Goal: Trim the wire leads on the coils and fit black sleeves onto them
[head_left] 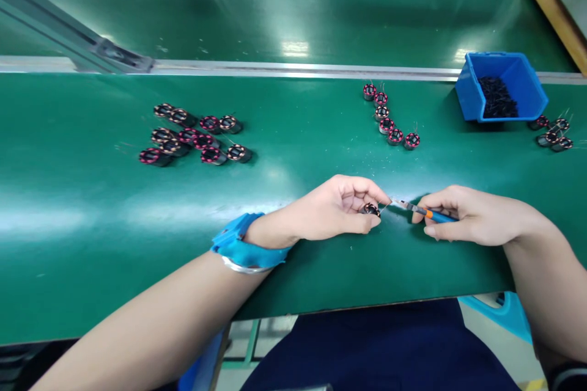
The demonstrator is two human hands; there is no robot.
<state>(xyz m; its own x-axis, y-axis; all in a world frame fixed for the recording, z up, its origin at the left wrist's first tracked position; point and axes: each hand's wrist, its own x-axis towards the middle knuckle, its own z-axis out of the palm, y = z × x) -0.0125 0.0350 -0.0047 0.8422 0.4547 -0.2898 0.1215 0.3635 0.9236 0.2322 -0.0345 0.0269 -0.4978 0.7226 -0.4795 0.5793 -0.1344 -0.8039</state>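
We see no readable brand, label or lettering anywhere in view. Our largest thing is the green tabletop (302, 275), running across the view beneath both hands. At its far right sits a blue bin (468, 88) holding a heap of small black pieces (498, 98). Our left hand (337, 208), a blue wristband (247, 241) on its wrist, is curled around a small wound coil (370, 210), thumb and fingers closed on it, near the front edge. Our right hand (468, 214) grips a blue-and-orange cutting tool (428, 214), its tip pointing toward the coil's thin wires. Smaller still, loose coils lie in a cluster at left, a slanting row beyond our hands, and a group beside the bin.
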